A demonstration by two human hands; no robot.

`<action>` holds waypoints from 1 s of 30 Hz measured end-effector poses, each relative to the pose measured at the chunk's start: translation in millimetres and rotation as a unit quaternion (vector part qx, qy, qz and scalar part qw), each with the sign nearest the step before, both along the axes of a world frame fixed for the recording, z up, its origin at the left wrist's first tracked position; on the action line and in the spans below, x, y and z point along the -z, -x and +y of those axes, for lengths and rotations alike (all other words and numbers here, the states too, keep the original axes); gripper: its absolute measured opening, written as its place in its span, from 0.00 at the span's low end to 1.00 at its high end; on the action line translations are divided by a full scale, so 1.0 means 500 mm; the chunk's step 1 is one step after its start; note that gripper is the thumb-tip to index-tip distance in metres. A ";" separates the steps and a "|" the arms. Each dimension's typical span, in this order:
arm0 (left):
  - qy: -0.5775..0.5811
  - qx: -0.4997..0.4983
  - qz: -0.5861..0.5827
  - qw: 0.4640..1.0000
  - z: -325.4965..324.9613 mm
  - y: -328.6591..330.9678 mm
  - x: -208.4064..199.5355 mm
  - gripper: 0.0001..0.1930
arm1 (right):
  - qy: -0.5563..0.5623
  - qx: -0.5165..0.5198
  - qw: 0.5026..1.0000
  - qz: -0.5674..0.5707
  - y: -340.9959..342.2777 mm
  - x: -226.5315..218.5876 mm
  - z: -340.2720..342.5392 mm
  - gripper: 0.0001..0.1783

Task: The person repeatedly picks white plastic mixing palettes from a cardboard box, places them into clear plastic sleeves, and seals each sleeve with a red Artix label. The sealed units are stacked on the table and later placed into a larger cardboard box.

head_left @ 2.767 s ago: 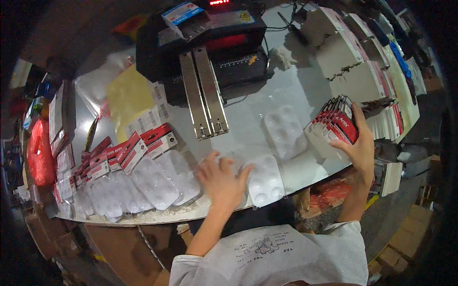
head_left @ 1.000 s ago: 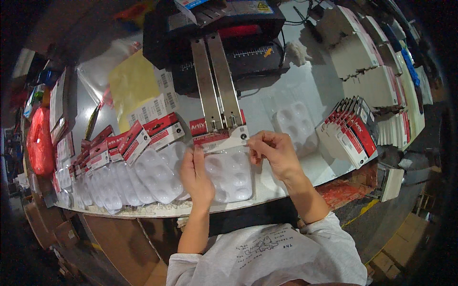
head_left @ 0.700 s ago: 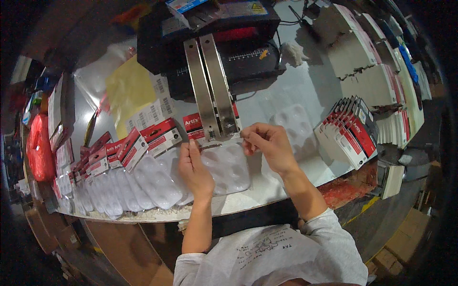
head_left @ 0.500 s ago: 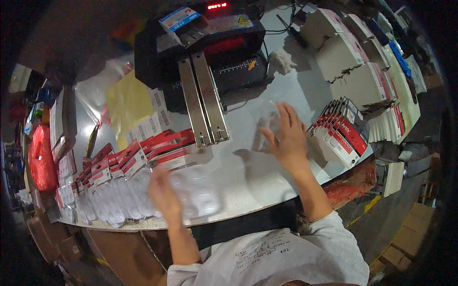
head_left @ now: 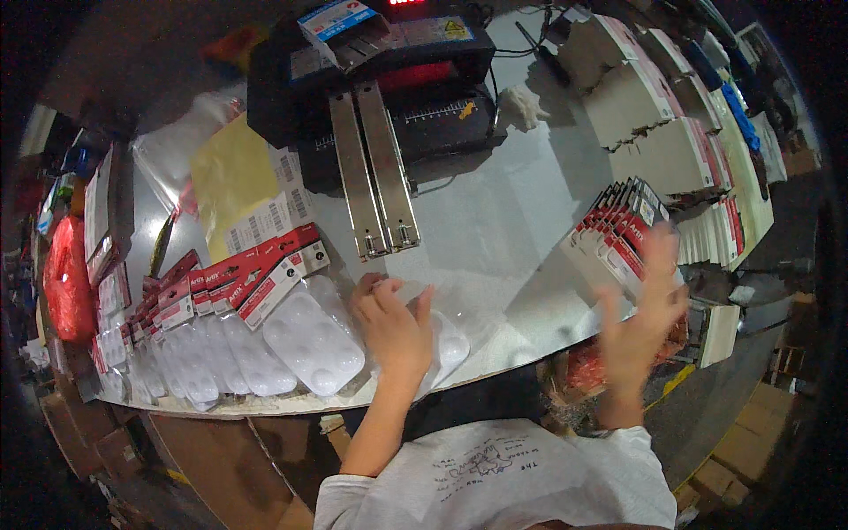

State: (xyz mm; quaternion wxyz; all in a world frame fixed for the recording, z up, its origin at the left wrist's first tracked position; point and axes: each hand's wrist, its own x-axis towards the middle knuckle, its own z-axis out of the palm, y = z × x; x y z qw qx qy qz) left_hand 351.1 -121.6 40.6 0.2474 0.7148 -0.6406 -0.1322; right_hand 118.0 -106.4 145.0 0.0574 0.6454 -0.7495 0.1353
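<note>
My left hand (head_left: 397, 336) rests at the table's front edge with its fingers curled over a white plastic paint palette (head_left: 452, 343) in a clear bag. The hand covers much of this palette. My right hand (head_left: 643, 318), blurred by motion, has its thumb and fingers apart and nothing visible in them. It is in front of a fanned stack of red, black and white header cards (head_left: 609, 234) at the right. Left of my left hand, another bagged white palette (head_left: 314, 340) with a red and white header card (head_left: 283, 276) lies on top of a row of similar packs (head_left: 199, 362).
A black machine (head_left: 389, 66) with two metal rails (head_left: 371, 177) stands at the back centre. Piled card stacks (head_left: 649, 115) fill the right side. Yellow paper (head_left: 231, 190) and barcode label sheets (head_left: 274, 221) lie at the left, near a red plastic bag (head_left: 67, 278).
My left hand has moved right, onto a bagged palette. My right hand has gone from the clear plastic near the middle rightward to the header cards. A carded pack now tops the left row.
</note>
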 end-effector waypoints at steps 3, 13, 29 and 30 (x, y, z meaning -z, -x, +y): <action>0.001 -0.042 -0.028 0.999 0.021 -0.015 -0.014 0.20 | -0.017 -0.015 1.000 0.020 0.111 -0.011 -0.054 0.47; -0.135 0.078 0.207 0.966 0.027 -0.023 -0.033 0.11 | -0.026 -0.072 0.993 -0.085 0.198 -0.001 -0.105 0.47; -0.214 -0.016 0.588 0.780 0.067 -0.063 -0.118 0.09 | -0.243 -0.181 0.840 -0.450 -0.146 -0.008 -0.088 0.20; -0.202 -0.020 0.607 0.768 0.069 -0.061 -0.120 0.08 | -0.253 -0.183 0.842 -0.440 -0.153 -0.001 -0.095 0.20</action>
